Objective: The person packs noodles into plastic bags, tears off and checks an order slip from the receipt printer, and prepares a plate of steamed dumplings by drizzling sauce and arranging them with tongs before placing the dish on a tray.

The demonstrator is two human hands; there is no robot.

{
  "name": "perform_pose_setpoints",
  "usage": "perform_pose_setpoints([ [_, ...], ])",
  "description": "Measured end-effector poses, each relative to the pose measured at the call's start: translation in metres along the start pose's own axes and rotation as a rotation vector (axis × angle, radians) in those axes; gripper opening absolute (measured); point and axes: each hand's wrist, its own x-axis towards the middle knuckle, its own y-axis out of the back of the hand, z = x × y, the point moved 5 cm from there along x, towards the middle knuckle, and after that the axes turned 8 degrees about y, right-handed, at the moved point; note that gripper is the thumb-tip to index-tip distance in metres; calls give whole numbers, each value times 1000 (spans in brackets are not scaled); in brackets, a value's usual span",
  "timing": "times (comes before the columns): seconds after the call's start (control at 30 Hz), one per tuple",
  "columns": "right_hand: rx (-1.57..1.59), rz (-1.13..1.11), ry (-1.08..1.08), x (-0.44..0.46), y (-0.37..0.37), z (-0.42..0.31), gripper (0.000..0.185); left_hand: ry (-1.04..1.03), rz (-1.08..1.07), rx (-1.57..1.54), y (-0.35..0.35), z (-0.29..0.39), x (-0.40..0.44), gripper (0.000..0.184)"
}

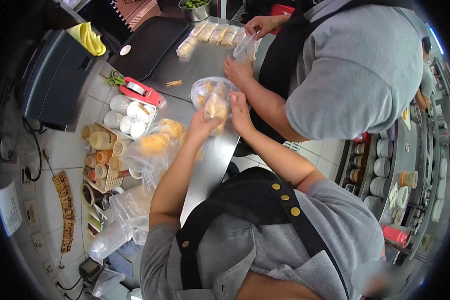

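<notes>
My left hand is closed around a small clear plastic bag of golden-yellow food, held up over the steel table and slightly blurred. Beside it, to the right, my right hand has its fingers stretched out with nothing visible in them. Just behind the held bag lies a larger clear bag with more yellow pieces inside. Left of my forearm, another clear plastic bag with yellow food rests on the table, partly covering the items near it.
Across from me, a co-worker's hands hold a clear bag near a row of wrapped packets. Leftward are a red tape dispenser, green scissors, white lids, a bottle basket and a black tray. A clothespin lies mid-table.
</notes>
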Motion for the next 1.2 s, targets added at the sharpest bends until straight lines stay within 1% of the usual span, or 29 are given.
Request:
perform_pose_setpoints([
  [0.07, -309, -177, -250, 2, 10, 49, 29, -191, 160, 229, 18, 11, 41, 47],
  [0.1, -311, -182, -249, 5, 12, 54, 29, -192, 162, 224, 19, 5, 64, 47],
  [0.17, -578, -263, -459, 3, 18, 71, 28, -519, 315, 426, 16, 7, 89, 60],
  [0.2, -582, -268, -458, 8, 18, 77, 28, -518, 318, 420, 9, 8, 94, 60],
  [0.27, -735, -317, -562, 12, 21, 93, 37, -387, 327, 663, -9, 8, 99, 71],
  [0.3, -739, -323, -561, 16, 24, 92, 37, -497, 356, 787, -18, 11, 97, 67],
  [0.33, -708, -367, -524, 21, 26, 90, 42, -494, 361, 780, -21, 11, 98, 67],
  [0.37, -675, -413, -487, 25, 28, 87, 47, -342, 318, 894, -24, 4, 102, 65],
  [0.4, -679, -424, -483, 22, 32, 98, 47, -188, 273, 1000, -25, -3, 106, 64],
  [0.43, -732, -381, -374, 15, 39, 117, 53, -186, 284, 989, -25, -5, 108, 64],
  [0.47, -782, -339, -265, 12, 43, 125, 60, -196, 291, 1086, -27, -9, 110, 62],
  [0.5, -785, -355, -259, 13, 44, 117, 60, -203, 297, 1182, -30, -13, 110, 60],
  [0.53, -726, -382, -284, 16, 43, 105, 64, -199, 311, 1169, -37, -6, 106, 60],
  [0.57, -666, -409, -309, 19, 40, 93, 69, -125, 330, 1224, -42, -2, 103, 60],
  [0.6, -667, -425, -303, 18, 39, 89, 69, -49, 347, 1276, -44, 0, 101, 59],
  [0.63, -689, -432, -283, 19, 39, 85, 70, -43, 360, 1263, -42, -5, 105, 59],
  [0.7, -715, -455, -261, 22, 40, 77, 70, -267, 419, 1471, -45, -14, 118, 51],
  [0.73, -703, -465, -273, 24, 41, 74, 70, -260, 429, 1458, -44, -17, 124, 51],
  [0.8, -690, -486, -284, 26, 41, 75, 71, -305, 612, 1643, -41, -16, 130, 54],
  [0.87, -817, -472, -174, 23, 47, 84, 69, -309, 616, 1603, -36, -14, 127, 55],
  [0.93, -787, -523, -171, 23, 47, 76, 68, -291, 626, 1572, -28, -12, 120, 55],
  [1.0, -840, -561, -105, 21, 44, 60, 69, -385, 601, 1477, -22, -6, 107, 55],
  [1.03, -870, -547, 3, 16, 40, 47, 68, -352, 622, 1480, -20, -3, 88, 55],
  [1.07, -896, -525, 114, 11, 36, 33, 68, -459, 674, 1357, -20, 7, 65, 51],
  [1.1, -858, -506, 136, 4, 32, 19, 65, -572, 720, 1234, -18, 18, 41, 48],
  [1.13, -843, -514, 139, -6, 26, 6, 65, -563, 734, 1242, -16, 20, 17, 48],
  [1.2, -802, -527, 332, -28, 8, -28, 60, -648, 715, 1024, -9, 14, -44, 38],
])
